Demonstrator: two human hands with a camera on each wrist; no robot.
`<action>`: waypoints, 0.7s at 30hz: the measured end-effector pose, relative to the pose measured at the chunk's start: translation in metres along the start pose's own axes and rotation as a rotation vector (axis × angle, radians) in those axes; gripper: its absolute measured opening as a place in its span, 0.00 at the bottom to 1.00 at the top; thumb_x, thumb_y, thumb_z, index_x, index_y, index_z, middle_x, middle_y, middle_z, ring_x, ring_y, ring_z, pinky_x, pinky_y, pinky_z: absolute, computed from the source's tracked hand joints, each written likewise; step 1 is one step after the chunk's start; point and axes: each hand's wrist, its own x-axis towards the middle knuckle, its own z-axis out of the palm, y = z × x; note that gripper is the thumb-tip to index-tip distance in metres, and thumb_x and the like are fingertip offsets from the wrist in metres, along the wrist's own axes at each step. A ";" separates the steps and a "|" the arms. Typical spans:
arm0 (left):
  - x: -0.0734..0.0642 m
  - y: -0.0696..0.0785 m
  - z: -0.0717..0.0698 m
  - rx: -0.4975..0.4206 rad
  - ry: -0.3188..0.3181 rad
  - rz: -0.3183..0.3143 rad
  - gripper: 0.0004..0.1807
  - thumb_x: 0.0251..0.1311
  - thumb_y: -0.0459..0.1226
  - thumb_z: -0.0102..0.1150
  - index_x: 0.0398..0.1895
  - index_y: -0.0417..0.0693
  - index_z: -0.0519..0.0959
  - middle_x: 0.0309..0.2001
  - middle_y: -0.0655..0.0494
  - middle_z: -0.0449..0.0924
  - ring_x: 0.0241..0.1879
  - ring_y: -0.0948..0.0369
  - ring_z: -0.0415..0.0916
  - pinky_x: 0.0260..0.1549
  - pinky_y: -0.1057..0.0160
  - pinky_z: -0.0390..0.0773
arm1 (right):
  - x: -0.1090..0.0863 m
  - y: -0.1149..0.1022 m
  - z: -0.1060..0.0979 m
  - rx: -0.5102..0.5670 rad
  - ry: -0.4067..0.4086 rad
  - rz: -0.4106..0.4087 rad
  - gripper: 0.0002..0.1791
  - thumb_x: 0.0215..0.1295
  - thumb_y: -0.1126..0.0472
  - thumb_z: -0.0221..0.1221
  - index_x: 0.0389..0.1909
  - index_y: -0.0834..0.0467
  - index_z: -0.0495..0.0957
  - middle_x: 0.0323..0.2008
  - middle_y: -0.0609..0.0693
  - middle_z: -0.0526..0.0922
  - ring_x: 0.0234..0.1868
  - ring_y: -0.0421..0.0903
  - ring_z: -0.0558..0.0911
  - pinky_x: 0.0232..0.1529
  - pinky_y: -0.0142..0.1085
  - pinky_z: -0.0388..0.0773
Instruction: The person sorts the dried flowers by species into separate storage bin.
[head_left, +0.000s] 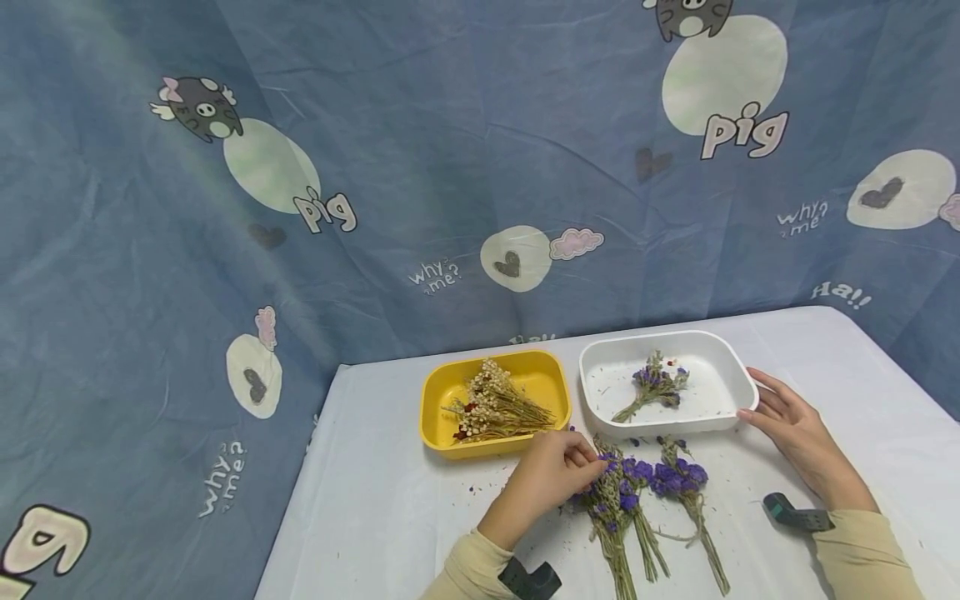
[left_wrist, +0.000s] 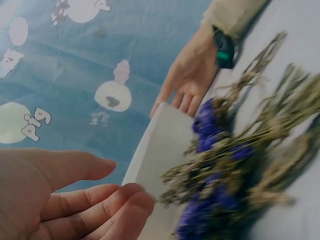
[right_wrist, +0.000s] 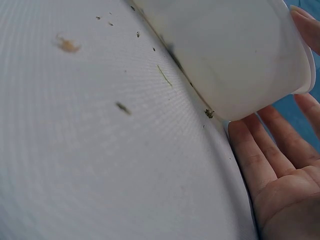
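Note:
My right hand (head_left: 798, 433) rests at the near right corner of a white plastic tray (head_left: 708, 387), fingers nearly straight along its end and thumb by the rim. One small bunch of dried purple flowers (head_left: 657, 385) lies inside that tray. Over several dried purple flower bunches (head_left: 615, 521) on the table hovers my left hand (head_left: 553, 468). Its fingers (left_wrist: 95, 205) bend loosely, apart from the thumb, with nothing between them. Twine ties (left_wrist: 272, 195) show around the stems in the left wrist view. Another purple bunch (head_left: 684, 483) lies a little to the right.
A yellow tray (head_left: 487, 451) left of the white one holds dried cream-coloured flowers (head_left: 498, 396) with some red bits. Plant crumbs (right_wrist: 122, 107) are scattered on the white tablecloth (head_left: 375, 483). Behind the table hangs a blue printed curtain (head_left: 420, 167).

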 end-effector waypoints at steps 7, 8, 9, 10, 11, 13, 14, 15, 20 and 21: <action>-0.027 -0.004 0.014 0.008 -0.034 -0.024 0.11 0.64 0.41 0.71 0.24 0.48 0.86 0.18 0.63 0.84 0.14 0.74 0.73 0.17 0.71 0.78 | 0.000 -0.001 0.000 -0.050 0.009 0.010 0.44 0.73 0.61 0.63 0.83 0.44 0.52 0.79 0.45 0.64 0.56 0.12 0.70 0.55 0.11 0.73; -0.030 -0.004 0.016 0.026 -0.036 -0.031 0.12 0.64 0.43 0.71 0.23 0.50 0.86 0.16 0.64 0.83 0.14 0.74 0.73 0.24 0.69 0.83 | 0.000 -0.002 0.000 -0.054 0.011 0.011 0.44 0.73 0.61 0.63 0.83 0.44 0.52 0.79 0.46 0.63 0.56 0.12 0.70 0.55 0.11 0.73; -0.033 -0.004 0.019 0.042 -0.040 -0.041 0.13 0.63 0.44 0.71 0.22 0.52 0.86 0.15 0.65 0.82 0.13 0.74 0.73 0.31 0.67 0.86 | 0.000 -0.002 0.000 -0.059 0.012 0.011 0.44 0.73 0.61 0.63 0.83 0.44 0.52 0.79 0.45 0.63 0.56 0.12 0.70 0.55 0.11 0.73; -0.035 -0.004 0.022 0.056 -0.045 -0.053 0.14 0.63 0.46 0.71 0.21 0.53 0.86 0.14 0.65 0.81 0.13 0.73 0.73 0.40 0.62 0.87 | 0.000 -0.002 0.000 -0.059 0.013 0.012 0.44 0.73 0.61 0.63 0.83 0.44 0.52 0.79 0.45 0.64 0.56 0.12 0.70 0.55 0.11 0.73; -0.037 -0.003 0.024 0.072 -0.050 -0.065 0.14 0.63 0.47 0.71 0.20 0.55 0.86 0.13 0.66 0.81 0.12 0.73 0.73 0.50 0.57 0.87 | 0.000 -0.002 0.000 -0.059 0.014 0.012 0.44 0.72 0.61 0.63 0.83 0.44 0.52 0.78 0.45 0.64 0.56 0.12 0.70 0.55 0.11 0.73; -0.041 -0.004 0.030 0.083 -0.058 -0.092 0.15 0.62 0.49 0.72 0.19 0.56 0.86 0.12 0.67 0.80 0.12 0.72 0.74 0.55 0.58 0.84 | 0.000 -0.002 0.001 -0.061 0.015 0.010 0.44 0.72 0.61 0.63 0.83 0.44 0.52 0.77 0.43 0.65 0.56 0.12 0.70 0.55 0.11 0.73; -0.042 -0.004 0.032 0.081 -0.063 -0.105 0.15 0.61 0.49 0.73 0.19 0.56 0.86 0.11 0.67 0.79 0.12 0.72 0.74 0.57 0.60 0.83 | 0.000 -0.002 0.001 -0.052 0.015 0.010 0.44 0.72 0.62 0.63 0.83 0.45 0.52 0.77 0.42 0.66 0.56 0.12 0.70 0.54 0.11 0.73; -0.044 -0.005 0.035 0.077 -0.067 -0.114 0.15 0.59 0.49 0.74 0.19 0.55 0.86 0.11 0.67 0.79 0.12 0.72 0.74 0.49 0.65 0.85 | -0.001 -0.002 0.001 -0.049 0.015 0.009 0.44 0.72 0.62 0.64 0.83 0.45 0.52 0.76 0.42 0.66 0.56 0.12 0.70 0.54 0.10 0.73; -0.046 -0.007 0.046 0.111 -0.047 -0.097 0.16 0.52 0.50 0.79 0.18 0.52 0.87 0.11 0.67 0.77 0.12 0.74 0.71 0.25 0.77 0.77 | 0.000 -0.003 0.001 -0.008 0.015 0.012 0.44 0.72 0.63 0.64 0.83 0.45 0.53 0.75 0.39 0.67 0.57 0.13 0.71 0.54 0.10 0.72; -0.046 -0.008 0.048 0.132 -0.037 -0.086 0.17 0.52 0.51 0.79 0.18 0.52 0.87 0.11 0.68 0.77 0.12 0.75 0.70 0.24 0.78 0.76 | 0.000 -0.003 0.001 -0.017 0.016 0.010 0.44 0.72 0.62 0.64 0.83 0.45 0.53 0.76 0.39 0.67 0.57 0.13 0.71 0.54 0.10 0.72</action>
